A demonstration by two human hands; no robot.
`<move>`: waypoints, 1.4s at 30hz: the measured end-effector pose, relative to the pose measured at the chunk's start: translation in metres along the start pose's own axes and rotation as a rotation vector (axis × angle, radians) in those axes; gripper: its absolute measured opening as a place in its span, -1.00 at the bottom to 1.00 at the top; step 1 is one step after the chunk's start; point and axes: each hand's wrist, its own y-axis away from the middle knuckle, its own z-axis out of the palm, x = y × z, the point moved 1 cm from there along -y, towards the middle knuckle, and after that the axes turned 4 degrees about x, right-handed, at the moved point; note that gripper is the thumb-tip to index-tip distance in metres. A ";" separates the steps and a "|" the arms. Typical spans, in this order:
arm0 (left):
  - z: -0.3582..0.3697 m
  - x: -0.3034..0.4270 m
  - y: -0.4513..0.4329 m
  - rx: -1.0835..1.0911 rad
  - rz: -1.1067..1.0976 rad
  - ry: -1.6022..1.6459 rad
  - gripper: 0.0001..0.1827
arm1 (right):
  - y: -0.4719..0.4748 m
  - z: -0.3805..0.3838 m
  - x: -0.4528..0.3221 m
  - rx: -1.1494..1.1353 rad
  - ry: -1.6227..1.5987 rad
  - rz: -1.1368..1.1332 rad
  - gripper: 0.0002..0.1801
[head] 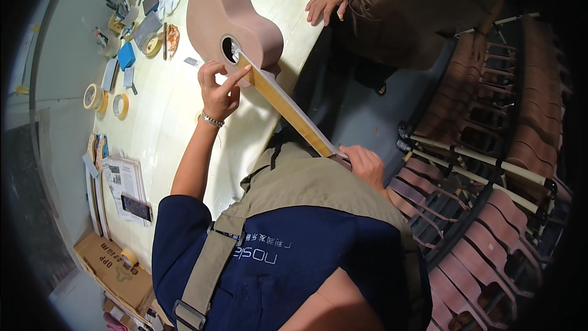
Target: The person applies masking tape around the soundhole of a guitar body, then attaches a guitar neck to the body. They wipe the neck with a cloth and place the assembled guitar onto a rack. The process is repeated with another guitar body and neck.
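Observation:
An unfinished guitar point(257, 25) with a dull pinkish body lies on the pale worktable point(179, 147), its neck slanting down towards my waist. Yellow masking tape point(289, 108) covers the fretboard. White crumpled material shows inside the soundhole point(228, 48). My left hand point(221, 91), with a bracelet at the wrist, has its index fingertip on the tape near the soundhole; the other fingers are bent and hold nothing. My right hand point(366, 164) grips the headstock point(341, 158) at the neck's far end, beside my apron point(303, 179).
Tape rolls point(93, 96), a blue block point(126, 56) and pen cups point(108, 45) line the table's wall side. A phone point(136, 207) lies on newspaper point(123, 174). Across the table edge, a co-worker's hand point(328, 4) rests. Racks of guitar bodies point(487, 220) stand at right.

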 end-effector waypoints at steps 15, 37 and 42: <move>0.012 0.007 -0.006 0.035 -0.030 -0.001 -0.39 | 0.000 0.002 0.003 0.048 -0.062 0.027 -0.73; -0.007 -0.025 -0.064 -0.404 0.042 0.051 -0.24 | 0.009 0.009 0.020 0.016 -0.230 0.224 -0.59; -0.008 -0.032 -0.067 -0.383 -0.004 0.073 -0.33 | 0.011 0.011 0.026 -0.044 -0.345 0.334 -0.55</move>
